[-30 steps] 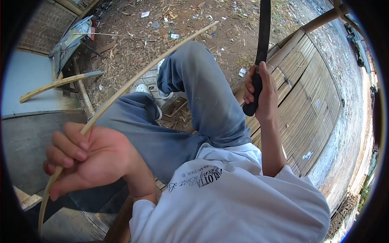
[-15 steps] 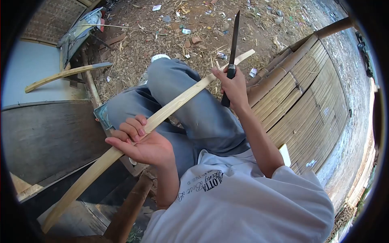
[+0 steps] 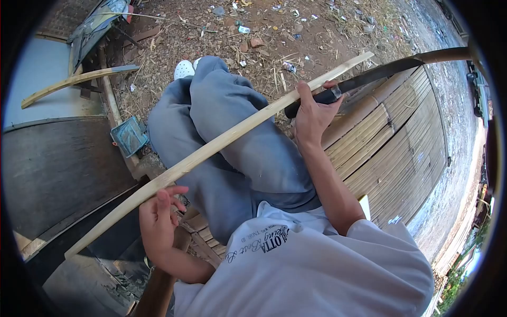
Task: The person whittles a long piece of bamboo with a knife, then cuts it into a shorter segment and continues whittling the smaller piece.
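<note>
Over lap (image 3: 269, 169) | left hand (image 3: 160, 219): loose, by strip (image 3: 211, 148) | right (image 3: 314, 115): clasping strip, knife (image 3: 369, 78)

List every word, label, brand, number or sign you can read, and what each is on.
"LOTTA", bold capitals, on the white shirt; its start is unclear.
"Best", in script, on the shirt; the words beside it are only partly readable.
"TNGR", in the shirt's small line; the rest is too small.
White scrap on the ground: print too small to read.
</note>
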Available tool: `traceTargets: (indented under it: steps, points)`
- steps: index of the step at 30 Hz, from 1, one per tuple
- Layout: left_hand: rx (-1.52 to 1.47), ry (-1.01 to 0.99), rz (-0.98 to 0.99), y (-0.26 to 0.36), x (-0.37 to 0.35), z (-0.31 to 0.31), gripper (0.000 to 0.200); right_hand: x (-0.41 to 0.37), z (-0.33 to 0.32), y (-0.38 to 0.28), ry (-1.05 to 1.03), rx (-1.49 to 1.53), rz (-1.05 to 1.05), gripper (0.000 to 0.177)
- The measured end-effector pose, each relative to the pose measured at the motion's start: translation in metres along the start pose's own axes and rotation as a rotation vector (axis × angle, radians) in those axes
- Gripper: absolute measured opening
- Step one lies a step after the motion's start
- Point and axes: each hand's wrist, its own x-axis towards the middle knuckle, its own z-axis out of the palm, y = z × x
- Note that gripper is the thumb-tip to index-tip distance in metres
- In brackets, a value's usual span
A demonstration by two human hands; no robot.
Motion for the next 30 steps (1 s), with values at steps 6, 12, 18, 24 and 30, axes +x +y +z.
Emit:
traceTargets:
  steps: [6,12,18,24,30]
  points:
    - [0.621,0.317,0.711,0.008,0.007,-0.009,0.039,0.01,0.016,-0.005,-0.002,0.116,-0.122,0.046]
    - [0.689,0.126,0.511,-0.022,0.029,-0.003,0.036,0.013,0.016,-0.02,-0.074,0.234,-0.184,0.046]
    - [0.687,0.281,0.619,-0.008,0.042,-0.011,0.035,0.032,0.021,-0.031,-0.203,-0.095,-0.105,0.027]
    - [0.635,0.308,0.615,-0.023,0.058,-0.004,0.032,0.032,0.006,-0.046,-0.571,-0.577,-0.059,0.027]
    - [0.638,0.284,0.62,-0.032,0.06,-0.011,0.03,0.019,-0.008,-0.053,-0.945,-0.843,-0.137,0.026]
